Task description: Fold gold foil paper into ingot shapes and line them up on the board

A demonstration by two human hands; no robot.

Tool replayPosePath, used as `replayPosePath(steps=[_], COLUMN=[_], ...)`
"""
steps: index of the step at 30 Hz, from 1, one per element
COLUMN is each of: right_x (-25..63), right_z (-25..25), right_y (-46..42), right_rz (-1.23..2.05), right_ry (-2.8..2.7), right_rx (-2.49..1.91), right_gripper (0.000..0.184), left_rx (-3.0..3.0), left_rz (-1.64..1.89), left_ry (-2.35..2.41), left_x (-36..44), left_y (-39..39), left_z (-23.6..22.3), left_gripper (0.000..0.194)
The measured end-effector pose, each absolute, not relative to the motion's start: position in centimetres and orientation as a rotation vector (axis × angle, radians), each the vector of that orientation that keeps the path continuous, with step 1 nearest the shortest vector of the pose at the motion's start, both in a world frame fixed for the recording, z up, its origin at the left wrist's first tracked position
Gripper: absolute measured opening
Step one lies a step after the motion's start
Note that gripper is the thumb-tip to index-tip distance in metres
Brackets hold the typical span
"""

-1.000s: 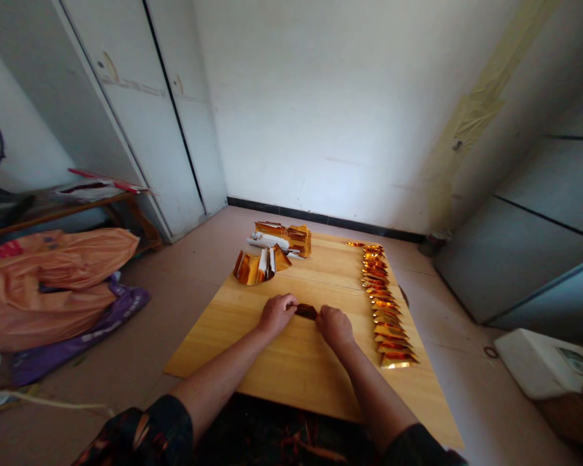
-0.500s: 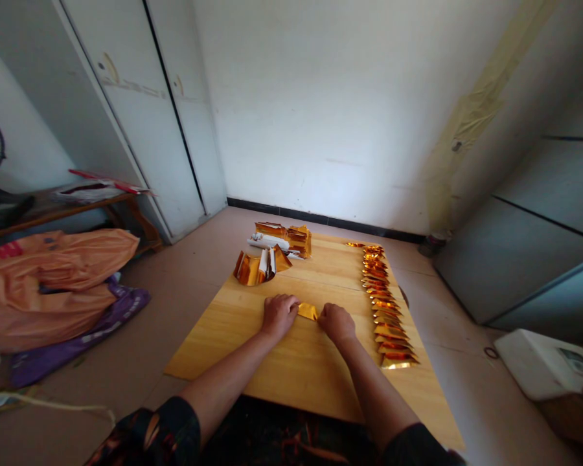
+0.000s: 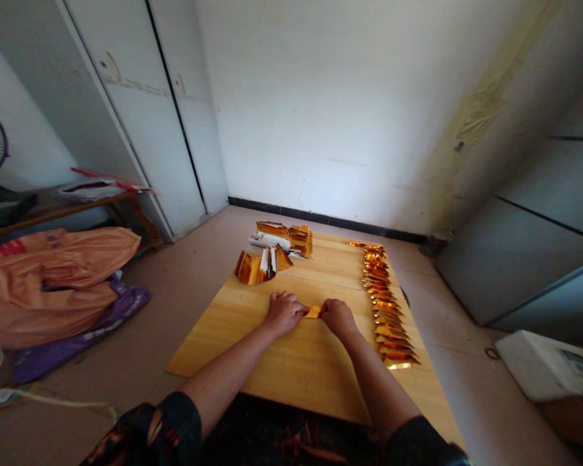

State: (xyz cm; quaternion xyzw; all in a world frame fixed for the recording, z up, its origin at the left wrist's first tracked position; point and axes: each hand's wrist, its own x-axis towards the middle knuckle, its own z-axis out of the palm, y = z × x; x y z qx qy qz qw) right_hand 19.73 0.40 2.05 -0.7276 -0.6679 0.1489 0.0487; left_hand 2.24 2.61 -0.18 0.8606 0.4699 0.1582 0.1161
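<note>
Over the middle of the wooden board (image 3: 252, 349), a small folded piece of gold foil paper (image 3: 313, 312) is stretched between both hands. My left hand (image 3: 285, 314) is closed on its left end, fingers curled over it. Its right end is pinched in my right hand (image 3: 339, 316). The fingertips partly cover the foil, so its full shape is hidden. Right of my right hand runs a long row of folded gold foil pieces (image 3: 391, 317), overlapping one another. Beyond my left hand lie curled gold foil sheets (image 3: 252, 268) with white undersides.
A further stack of foil sheets (image 3: 298, 241) lies at the board's far left edge. Orange and purple bags (image 3: 78, 278) are on the floor at left, near a wooden bench (image 3: 140, 223). A white box (image 3: 539, 366) stands at right. The wall (image 3: 330, 129) rises behind.
The foil piece looks narrower and flatter between my hands. My left hand has shifted slightly right, and its fingers have rolled over the foil's end.
</note>
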Motion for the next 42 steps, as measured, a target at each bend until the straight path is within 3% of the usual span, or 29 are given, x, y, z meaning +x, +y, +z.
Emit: replayPosePath(steps=[12,18,24,36,42], right_x=[18.7,17.3,16.9,17.2,18.4], right_z=[3.1,2.9,2.8,3.5,3.7], right_y=[0.2,-0.2,-0.4,0.1,0.4], right_rz=[0.436,0.334,0.339,0.517,0.606], right_ry=[-2.046,-1.953,-1.912,-1.868,-1.854], right_rx=[-2.305,-2.377,-2.411,-2.448,-2.411], right_gripper=[0.028,0.057,0.062,0.050,0.030], left_rx=[2.445,2.387,2.362,2.320,2.304], left_rz=[0.484,0.341,0.229,0.156,0.148], left_ry=[1.342,1.347,1.381,1.393,1.390], left_x=[1.6,1.3,1.5,1.5,1.6], left_y=[3.6,3.8,3.6,3.7,3.7], left_z=[-0.8,-0.5,-0.1,0.3,0.5], left_gripper=[0.019,0.023,0.026,0.028,0.030])
